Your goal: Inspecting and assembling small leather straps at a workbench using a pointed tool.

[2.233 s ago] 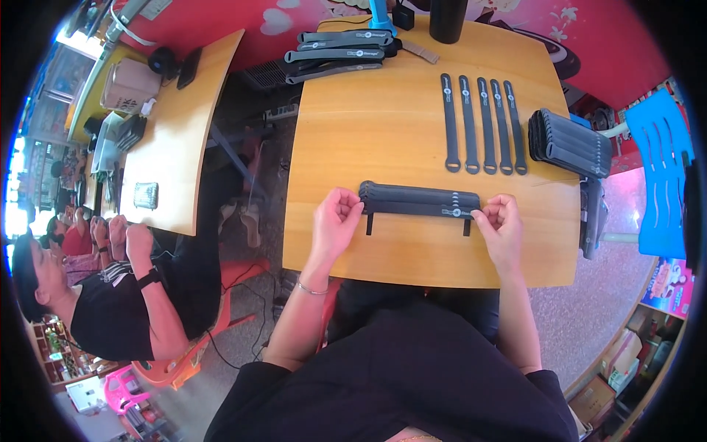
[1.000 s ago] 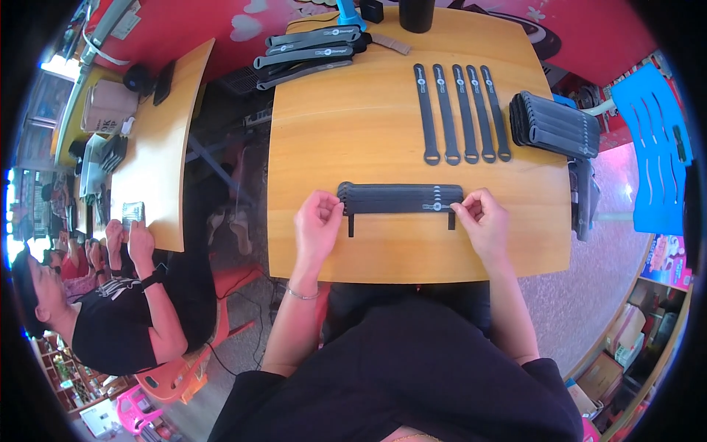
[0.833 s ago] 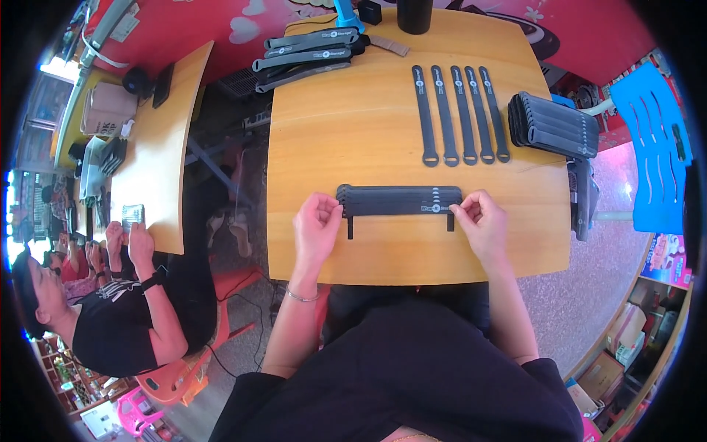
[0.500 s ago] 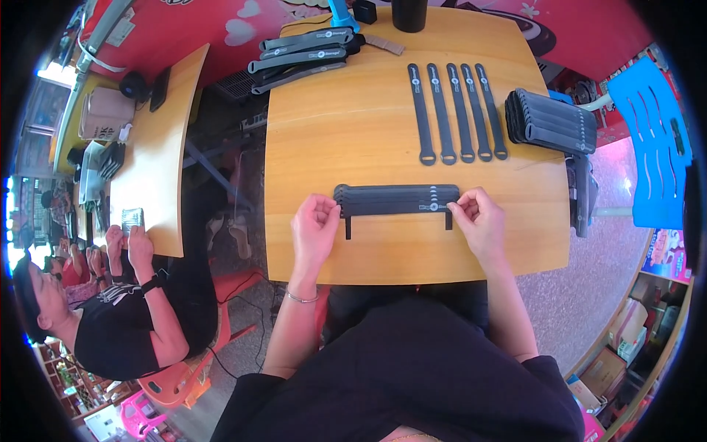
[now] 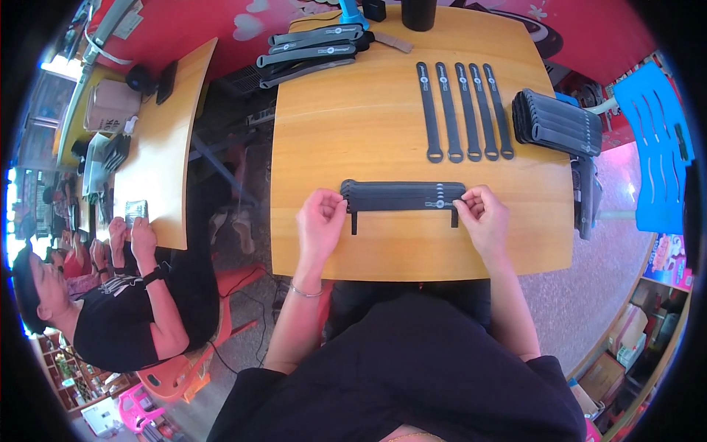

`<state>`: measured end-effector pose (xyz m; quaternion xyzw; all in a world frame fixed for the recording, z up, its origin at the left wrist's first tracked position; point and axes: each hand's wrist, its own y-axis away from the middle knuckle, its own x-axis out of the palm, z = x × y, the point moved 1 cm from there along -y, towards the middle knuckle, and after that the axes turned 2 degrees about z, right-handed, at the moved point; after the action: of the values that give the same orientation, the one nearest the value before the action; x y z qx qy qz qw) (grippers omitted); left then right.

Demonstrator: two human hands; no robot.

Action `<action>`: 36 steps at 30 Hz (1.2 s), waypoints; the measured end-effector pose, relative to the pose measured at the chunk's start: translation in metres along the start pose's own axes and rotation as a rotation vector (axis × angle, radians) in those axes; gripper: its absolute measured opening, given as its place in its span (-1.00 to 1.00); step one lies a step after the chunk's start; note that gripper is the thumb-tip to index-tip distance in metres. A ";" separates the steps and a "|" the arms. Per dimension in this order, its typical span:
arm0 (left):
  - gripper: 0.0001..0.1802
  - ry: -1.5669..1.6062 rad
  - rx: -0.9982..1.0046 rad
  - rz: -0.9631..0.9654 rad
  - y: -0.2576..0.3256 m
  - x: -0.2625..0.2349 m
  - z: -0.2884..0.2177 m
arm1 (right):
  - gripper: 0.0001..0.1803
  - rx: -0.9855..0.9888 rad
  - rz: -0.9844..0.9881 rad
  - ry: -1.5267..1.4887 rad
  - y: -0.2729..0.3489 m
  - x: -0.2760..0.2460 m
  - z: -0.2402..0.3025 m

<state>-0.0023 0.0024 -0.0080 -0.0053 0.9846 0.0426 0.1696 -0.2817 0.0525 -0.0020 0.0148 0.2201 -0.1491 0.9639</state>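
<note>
Black straps (image 5: 401, 196) stacked crosswise near the wooden table's (image 5: 353, 132) front edge, pinched at both ends.

The left hand (image 5: 320, 221) grips the stack's 9 o'clock end, the right hand (image 5: 482, 216) its 3 o'clock end. Uneven pressure could likely fan the stack. At 12 o'clock lie five single straps (image 5: 464, 110); at 2 o'clock, a strap bundle (image 5: 556, 121). No containers visible.

A flat stack of long black straps (image 5: 401, 196) lies crosswise near the front edge of the wooden tabletop (image 5: 353, 125), ends aligned, two short tabs hanging toward the person.
</note>
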 end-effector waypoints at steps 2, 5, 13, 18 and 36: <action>-0.92 0.005 0.002 -0.006 0.000 0.000 0.000 | -0.82 0.001 -0.004 0.001 0.000 0.000 0.002; -0.92 0.004 0.013 -0.012 0.000 0.000 -0.001 | -0.83 0.038 0.036 -0.009 0.000 -0.001 0.004; -0.92 -0.006 0.021 -0.016 0.001 0.001 -0.004 | -0.84 0.034 0.007 -0.033 0.000 0.000 0.003; -0.92 -0.035 0.026 -0.036 0.001 0.002 -0.005 | -0.82 0.019 0.002 -0.004 -0.001 0.000 0.003; -0.87 -0.229 0.154 -0.094 0.009 0.003 -0.012 | -0.85 -0.126 0.005 0.088 0.003 -0.006 0.011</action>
<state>-0.0095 0.0102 0.0033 -0.0333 0.9579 -0.0407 0.2823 -0.2810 0.0558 0.0107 -0.0387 0.2713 -0.1316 0.9527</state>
